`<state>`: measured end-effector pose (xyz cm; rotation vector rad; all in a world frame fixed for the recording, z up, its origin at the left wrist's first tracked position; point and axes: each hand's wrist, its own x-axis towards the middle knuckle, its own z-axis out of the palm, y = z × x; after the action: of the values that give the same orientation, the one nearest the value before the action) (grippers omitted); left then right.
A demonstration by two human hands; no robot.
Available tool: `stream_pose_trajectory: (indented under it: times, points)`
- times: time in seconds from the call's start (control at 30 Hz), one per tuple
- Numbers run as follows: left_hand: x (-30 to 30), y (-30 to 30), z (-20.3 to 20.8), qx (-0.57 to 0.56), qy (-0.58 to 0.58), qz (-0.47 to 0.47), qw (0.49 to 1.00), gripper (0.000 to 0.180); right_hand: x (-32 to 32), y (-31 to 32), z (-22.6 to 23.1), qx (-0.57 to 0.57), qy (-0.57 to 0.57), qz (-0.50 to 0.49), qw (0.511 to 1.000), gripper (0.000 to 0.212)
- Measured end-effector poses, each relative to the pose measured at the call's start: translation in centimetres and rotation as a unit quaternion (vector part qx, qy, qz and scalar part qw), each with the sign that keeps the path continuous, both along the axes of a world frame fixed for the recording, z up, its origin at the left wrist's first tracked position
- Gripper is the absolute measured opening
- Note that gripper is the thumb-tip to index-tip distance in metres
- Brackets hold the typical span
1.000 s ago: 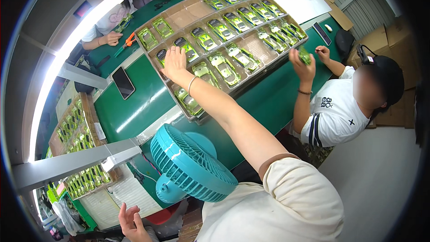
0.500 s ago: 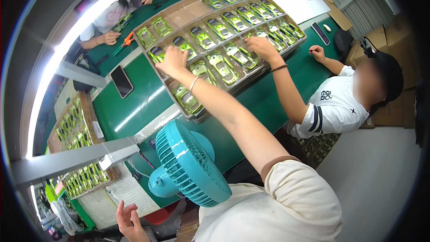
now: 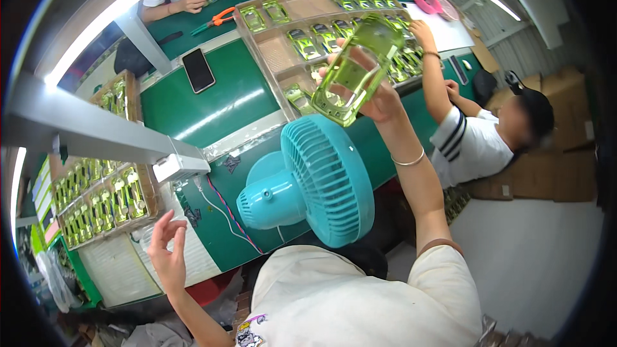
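Observation:
My right hand [image 3: 380, 99] is raised in front of the large tray, its fingers closed around a green toy car body shell [image 3: 350, 83]. The shell is tilted, and part of the hand shows through its window openings. Below and behind it lies the brown divided tray [image 3: 277, 59], where more green car bodies [image 3: 302, 44] sit in compartments. At the lower left, my left hand [image 3: 168, 250] hangs in the air with fingers apart and bent, holding nothing. Nearest to it is another tray of green car bodies [image 3: 132, 193].
A turquoise fan [image 3: 337, 180] stands close in front of me, with cables [image 3: 225, 209] beside it. A phone [image 3: 198, 71] and orange-handled pliers [image 3: 215, 22] lie on the green table. A co-worker's hand [image 3: 424, 35] reaches into the tray's right side. A metal post [image 3: 96, 119] crosses the left.
My right hand has come up from the tray with a car body shell and moved right, nearer to me. My left hand has risen slightly. The whole view has shifted.

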<state>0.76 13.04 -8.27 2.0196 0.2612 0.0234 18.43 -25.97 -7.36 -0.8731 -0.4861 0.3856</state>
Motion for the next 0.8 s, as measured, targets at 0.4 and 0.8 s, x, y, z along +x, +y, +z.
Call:
stream_pose_trajectory:
  times: [0.4, 0.8]
  points:
    - [0.5, 9.9, -17.3, 0.149, 0.004, -0.097, 0.984, 0.017, -17.5, 8.1, 6.7, -0.031, -0.037, -0.206, 0.977, 0.082]
    - [3.5, 9.1, -20.2, 0.325, -0.002, -0.225, 0.918, 0.026, -23.3, 23.7, -3.2, -0.144, 0.079, -0.335, 0.928, 0.077]
